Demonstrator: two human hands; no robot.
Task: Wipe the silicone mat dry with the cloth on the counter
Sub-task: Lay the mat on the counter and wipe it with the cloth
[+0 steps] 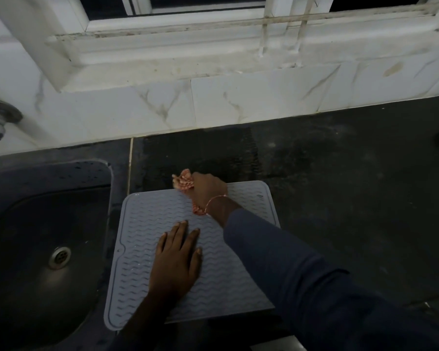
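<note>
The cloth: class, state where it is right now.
In the head view the cloth is bunched in the right hand at the far edge of the silicone mat, right of the sink.

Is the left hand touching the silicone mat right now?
Touching. The head view shows the left hand lying flat, fingers straight, on the silicone mat.

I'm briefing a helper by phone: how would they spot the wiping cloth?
Right of the dark steel sink, a pale grey wavy-ribbed silicone mat lies on the black counter. At its far edge the right hand grips a bunched cloth, the only pink-and-white patterned thing there.
</note>
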